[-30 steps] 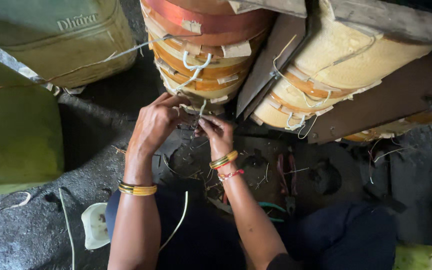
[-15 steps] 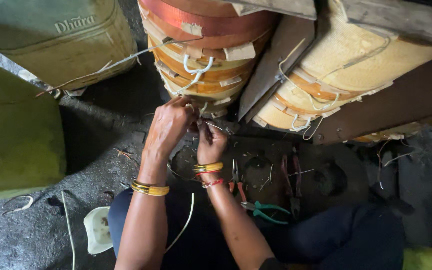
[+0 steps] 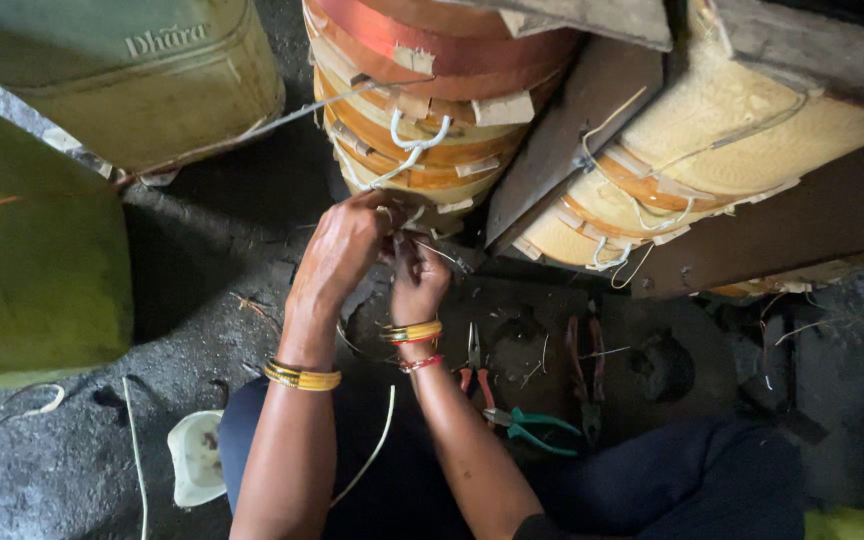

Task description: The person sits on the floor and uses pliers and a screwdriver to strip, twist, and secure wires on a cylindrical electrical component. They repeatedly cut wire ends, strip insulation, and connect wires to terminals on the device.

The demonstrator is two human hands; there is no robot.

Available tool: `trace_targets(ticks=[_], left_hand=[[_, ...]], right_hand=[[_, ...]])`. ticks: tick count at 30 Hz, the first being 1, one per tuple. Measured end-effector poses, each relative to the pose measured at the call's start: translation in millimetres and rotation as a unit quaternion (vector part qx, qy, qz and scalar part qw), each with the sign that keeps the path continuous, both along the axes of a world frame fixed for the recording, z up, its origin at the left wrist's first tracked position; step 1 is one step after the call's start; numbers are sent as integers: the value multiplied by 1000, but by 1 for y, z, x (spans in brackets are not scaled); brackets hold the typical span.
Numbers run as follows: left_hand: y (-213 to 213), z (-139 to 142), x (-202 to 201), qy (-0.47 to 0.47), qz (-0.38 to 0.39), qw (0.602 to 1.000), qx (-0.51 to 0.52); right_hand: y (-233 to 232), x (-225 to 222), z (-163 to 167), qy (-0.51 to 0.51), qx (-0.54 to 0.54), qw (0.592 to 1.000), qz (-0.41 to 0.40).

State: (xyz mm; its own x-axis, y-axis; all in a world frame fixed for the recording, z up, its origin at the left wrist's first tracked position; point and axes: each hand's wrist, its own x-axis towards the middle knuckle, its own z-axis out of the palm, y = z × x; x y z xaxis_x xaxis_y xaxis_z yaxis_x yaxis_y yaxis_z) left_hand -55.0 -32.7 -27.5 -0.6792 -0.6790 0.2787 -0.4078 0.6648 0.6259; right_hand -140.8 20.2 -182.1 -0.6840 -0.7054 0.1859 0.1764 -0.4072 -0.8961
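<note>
Both hands work close together at the foot of the orange-banded coil (image 3: pixel 422 120). The left hand (image 3: pixel 344 250) and right hand (image 3: pixel 417 280) each have their grip pinched on thin wire ends (image 3: pixel 422 235) there. Pliers (image 3: pixel 532 428) lie on the dark floor (image 3: pixel 202 290) nearby.

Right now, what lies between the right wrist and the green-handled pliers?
Head view: red-handled pliers lie on the dark floor between the right hand's bangled wrist and the green-handled pliers.
</note>
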Motion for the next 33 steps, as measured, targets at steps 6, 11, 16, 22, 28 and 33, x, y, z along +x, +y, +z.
trace_targets(ticks=[6,11,16,22,28,33], left_hand=[[1,3,-3,46,10,999,12],[-4,-2,-8,-41,30,999,12],[-3,-8,-7,-17,21,1000,1],[-8,-16,-9,-28,28,997,-70],[-12,-28,-14,-5,24,999,-44],[-14,-30,-14,-30,25,998,-57]], right_hand=[[-5,-5,-11,15,31,999,-2],[-7,-6,-11,-95,27,995,27],[-6,-10,-9,-135,23,989,60],[-4,-29,-6,-432,-9,873,225],[19,-15,4,81,127,981,-119],[19,-21,13,497,123,829,-224]])
